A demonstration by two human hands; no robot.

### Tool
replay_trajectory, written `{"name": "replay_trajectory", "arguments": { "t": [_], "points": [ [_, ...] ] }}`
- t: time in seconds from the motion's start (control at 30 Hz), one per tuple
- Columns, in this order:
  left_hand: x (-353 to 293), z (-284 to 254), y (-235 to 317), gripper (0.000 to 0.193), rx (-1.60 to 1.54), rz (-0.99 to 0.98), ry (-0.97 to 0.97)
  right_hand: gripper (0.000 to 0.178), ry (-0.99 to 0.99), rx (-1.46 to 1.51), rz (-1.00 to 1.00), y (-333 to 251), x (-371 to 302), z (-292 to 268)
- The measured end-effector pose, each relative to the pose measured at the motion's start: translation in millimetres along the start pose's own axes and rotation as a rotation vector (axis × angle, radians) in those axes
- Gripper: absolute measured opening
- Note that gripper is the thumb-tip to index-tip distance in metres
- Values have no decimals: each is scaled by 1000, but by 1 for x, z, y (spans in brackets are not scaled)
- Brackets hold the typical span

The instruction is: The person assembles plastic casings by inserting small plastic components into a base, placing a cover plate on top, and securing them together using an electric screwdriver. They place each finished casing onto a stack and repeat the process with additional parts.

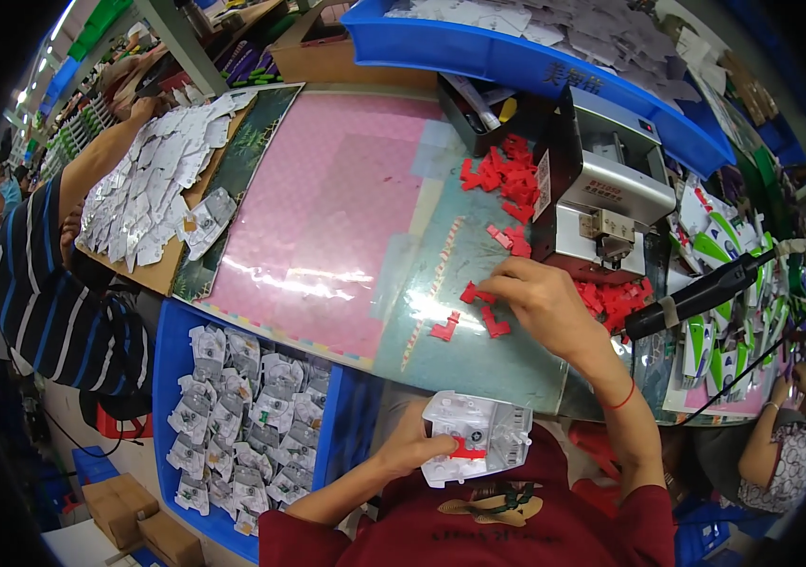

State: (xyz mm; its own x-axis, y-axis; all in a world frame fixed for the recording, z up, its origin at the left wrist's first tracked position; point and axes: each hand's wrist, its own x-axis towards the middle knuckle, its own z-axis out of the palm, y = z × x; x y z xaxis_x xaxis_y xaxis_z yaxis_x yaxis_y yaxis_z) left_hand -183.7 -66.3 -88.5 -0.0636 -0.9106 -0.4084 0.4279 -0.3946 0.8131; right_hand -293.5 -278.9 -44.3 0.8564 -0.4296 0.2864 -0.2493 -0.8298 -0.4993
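Observation:
My left hand grips a white plastic housing close to my body, its thumb lying by a red part set in the housing. Over the green table mat, my right hand has its fingers pinched together at a small red plastic part. Two similar loose red pieces lie just nearer to me, one to the left and another below the fingers. Farther back is a heap of red parts.
A silver-and-black bench machine stands right of the heap. A blue bin of white housings sits at lower left. Along the back is a blue tray. A black tool juts in at right. Co-workers sit at both sides.

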Motion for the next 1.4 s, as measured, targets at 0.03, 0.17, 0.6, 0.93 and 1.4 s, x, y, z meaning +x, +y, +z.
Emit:
{"name": "replay_trajectory", "arguments": {
  "t": [0.03,0.17,0.6,0.93,1.4],
  "points": [
    [-1,0,-1,33,-7,3,0,20,-18,11,-41,-3,3,3],
    [-2,3,2,34,-21,-22,-16,18,-18,-35,21,7,11,23],
    [21,6,51,35,-131,-67,-158,14,63,130,-379,-48,-11,-47],
    [27,28,60,27,0,-92,-254,12,-62,116,-497,-56,-35,-41],
    [40,29,67,21,1,-33,-335,12,-27,54,-526,-51,-34,-50]
  ]
}}
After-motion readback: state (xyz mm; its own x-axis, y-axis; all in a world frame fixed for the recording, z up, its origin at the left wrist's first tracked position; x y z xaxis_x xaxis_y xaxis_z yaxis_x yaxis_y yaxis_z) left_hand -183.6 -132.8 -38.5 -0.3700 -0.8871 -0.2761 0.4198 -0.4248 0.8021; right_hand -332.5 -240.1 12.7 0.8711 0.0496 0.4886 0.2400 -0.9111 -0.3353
